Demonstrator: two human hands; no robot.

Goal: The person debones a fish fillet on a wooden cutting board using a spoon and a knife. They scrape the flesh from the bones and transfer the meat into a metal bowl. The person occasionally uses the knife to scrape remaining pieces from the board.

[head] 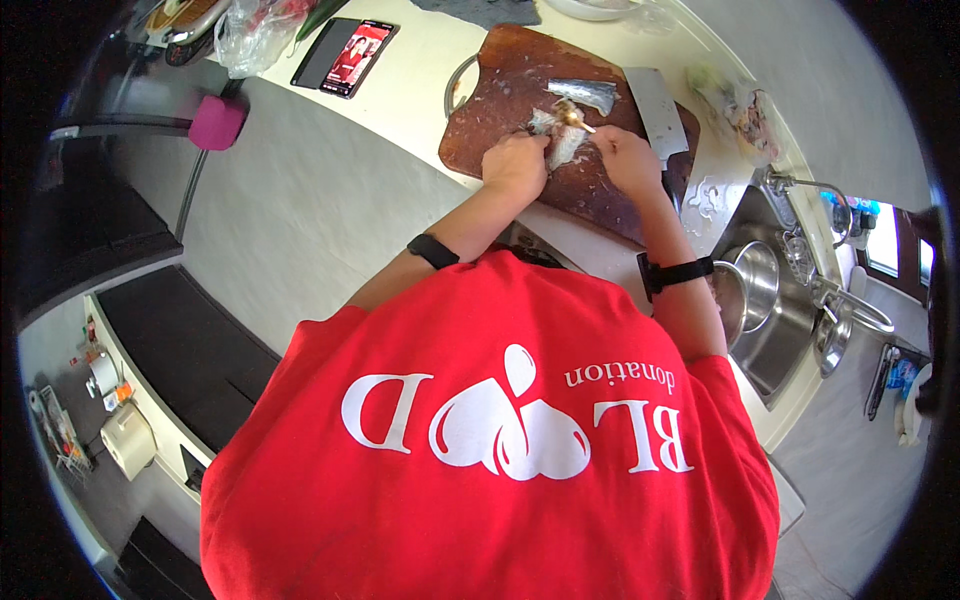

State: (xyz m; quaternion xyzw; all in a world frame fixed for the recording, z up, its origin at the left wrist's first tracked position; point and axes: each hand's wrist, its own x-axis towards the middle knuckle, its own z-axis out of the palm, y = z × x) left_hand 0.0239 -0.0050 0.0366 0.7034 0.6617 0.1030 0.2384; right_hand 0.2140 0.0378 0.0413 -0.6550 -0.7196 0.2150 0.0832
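On the brown wooden cutting board (499, 82) lies a piece of fish with pale flesh (568, 148) facing up. My left hand (516, 163) is curled at its left side, fingers pressed to the fish and partly hidden. My right hand (628, 159) grips the thin handle of a small shiny spoon (574, 118), its bowl against the fish. Just beyond rests another cut piece of silver-skinned fish (583, 94). To the right of the hands, a wide-bladed cleaver (656, 109) lies across the board, its dark handle towards me.
A smartphone (358, 58) with a lit screen lies left on the counter, near a clear plastic bag (259, 34). Right of the board are bagged food (756, 124) and water drops. Steel bowls (754, 281) sit in the sink (787, 337). A white dish (592, 7) stands at the back.
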